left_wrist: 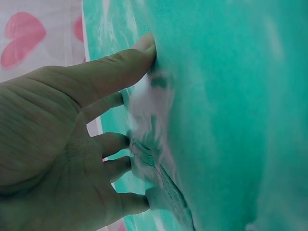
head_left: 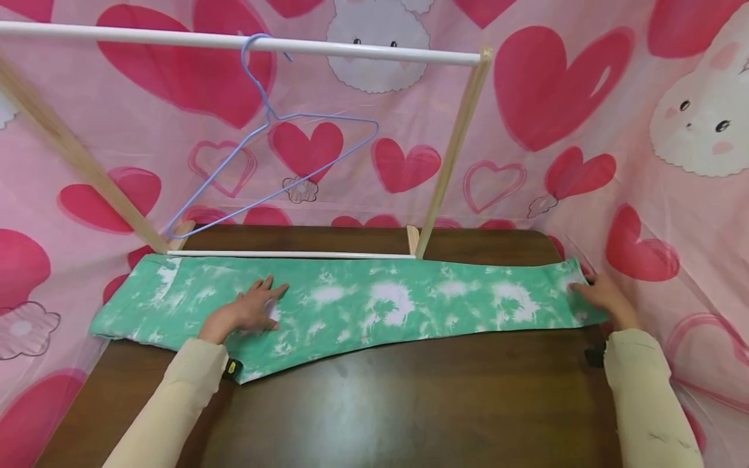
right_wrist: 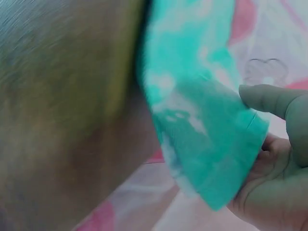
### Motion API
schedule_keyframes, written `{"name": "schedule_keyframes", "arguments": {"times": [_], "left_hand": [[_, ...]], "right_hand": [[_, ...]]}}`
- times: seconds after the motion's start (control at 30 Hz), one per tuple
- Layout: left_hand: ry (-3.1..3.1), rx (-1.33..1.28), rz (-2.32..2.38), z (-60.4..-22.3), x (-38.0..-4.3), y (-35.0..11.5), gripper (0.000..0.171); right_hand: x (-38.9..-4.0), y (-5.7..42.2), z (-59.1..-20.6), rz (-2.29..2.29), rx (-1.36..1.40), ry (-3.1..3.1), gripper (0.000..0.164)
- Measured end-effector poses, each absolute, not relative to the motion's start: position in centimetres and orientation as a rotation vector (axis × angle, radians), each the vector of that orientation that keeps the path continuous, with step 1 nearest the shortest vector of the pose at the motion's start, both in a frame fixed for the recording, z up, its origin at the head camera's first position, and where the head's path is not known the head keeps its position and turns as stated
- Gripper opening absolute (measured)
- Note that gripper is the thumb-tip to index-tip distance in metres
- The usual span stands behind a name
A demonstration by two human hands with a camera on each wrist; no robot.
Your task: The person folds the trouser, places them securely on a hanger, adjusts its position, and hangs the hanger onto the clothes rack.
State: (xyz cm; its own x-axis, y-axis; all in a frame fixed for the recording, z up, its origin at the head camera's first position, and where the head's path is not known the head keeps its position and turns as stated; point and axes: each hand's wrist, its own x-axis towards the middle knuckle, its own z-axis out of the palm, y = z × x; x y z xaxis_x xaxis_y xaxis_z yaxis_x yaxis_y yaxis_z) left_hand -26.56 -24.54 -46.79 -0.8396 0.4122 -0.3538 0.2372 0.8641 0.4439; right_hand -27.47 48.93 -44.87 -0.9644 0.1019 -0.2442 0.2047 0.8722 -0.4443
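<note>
Green-and-white tie-dye trousers point(head_left: 374, 305) lie folded lengthwise across the back of the table, waist end at the left and leg hem at the right. My left hand point(head_left: 250, 311) rests on the wider upper part, its fingers spread and straight. The left wrist view shows the fingertips and thumb touching the cloth beside a short raised crease point(left_wrist: 166, 178). At the far right my right hand point(head_left: 608, 300) pinches the leg hem. In the right wrist view the thumb is over the hem point(right_wrist: 236, 139), with the other fingers partly hidden beneath it.
Behind the trousers stands a rack with a white top rail point(head_left: 380, 49) and wooden posts point(head_left: 453, 156). A blue hanger point(head_left: 272, 117) hangs from the rail. Brown table point(head_left: 409, 403) surface extends in front. A pink heart-patterned curtain point(head_left: 526, 188) encloses the back and sides.
</note>
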Motion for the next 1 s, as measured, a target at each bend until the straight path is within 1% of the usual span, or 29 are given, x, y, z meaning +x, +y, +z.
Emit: {"name": "schedule_keyframes", "arguments": {"times": [0.17, 0.33, 0.43, 0.57, 0.77, 1.0], "left_hand": [[2.586, 0.461, 0.503, -46.7, -26.9, -24.5, 0.088], [2.584, 0.457, 0.511, -46.4, -26.9, -24.5, 0.088], [2.594, 0.471, 0.521, -46.4, -26.8, -24.5, 0.088], [2.589, 0.479, 0.538, -46.7, -26.5, -24.6, 0.087], [2.569, 0.465, 0.557, -47.0, -26.3, -24.4, 0.085], [2.57, 0.45, 0.533, -46.7, -26.2, -24.3, 0.085]], "right_hand": [[-27.2, 46.8, -43.0, -0.745, 0.204, 2.837, 0.073], [-26.8, 43.3, -41.5, -0.821, 0.138, 2.879, 0.071], [-26.7, 41.1, -40.9, -0.857, 0.087, 2.926, 0.062], [-26.9, 38.3, -41.1, -0.905, -0.069, 3.008, 0.043], [-26.6, 34.3, -41.5, -0.986, -0.228, 3.004, 0.036], [-26.0, 30.2, -42.4, -1.082, -0.273, 2.962, 0.048]]}}
